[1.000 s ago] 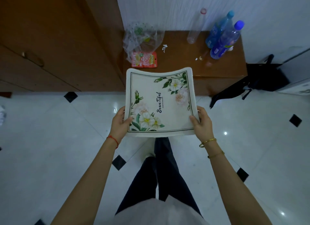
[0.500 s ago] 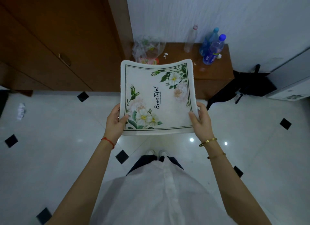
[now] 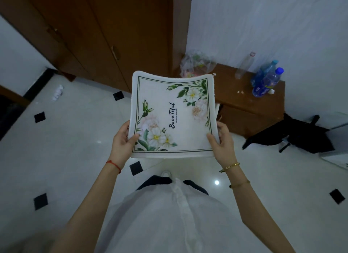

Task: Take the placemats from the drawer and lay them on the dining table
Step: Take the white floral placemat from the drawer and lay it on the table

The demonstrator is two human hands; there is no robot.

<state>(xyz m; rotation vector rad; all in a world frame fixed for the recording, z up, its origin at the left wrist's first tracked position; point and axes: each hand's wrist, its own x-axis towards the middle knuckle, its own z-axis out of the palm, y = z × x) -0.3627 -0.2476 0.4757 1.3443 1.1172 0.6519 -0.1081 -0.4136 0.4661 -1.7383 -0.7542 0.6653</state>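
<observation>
Above the tiled floor (image 3: 75, 139), left hand (image 3: 122, 139) and right hand (image 3: 223, 141) grip placemats (image 3: 175, 117).

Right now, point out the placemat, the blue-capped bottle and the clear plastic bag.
placemat (image 3: 175, 118): head view, on its printed white middle.
blue-capped bottle (image 3: 271, 81): head view, on its clear blue body.
clear plastic bag (image 3: 195, 64): head view, on its crumpled upper side.

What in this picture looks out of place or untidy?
A crumpled white scrap lies loose on the floor by the cabinets, and a black bag sprawls on the tiles at the right. The placemat itself looks undamaged.
</observation>
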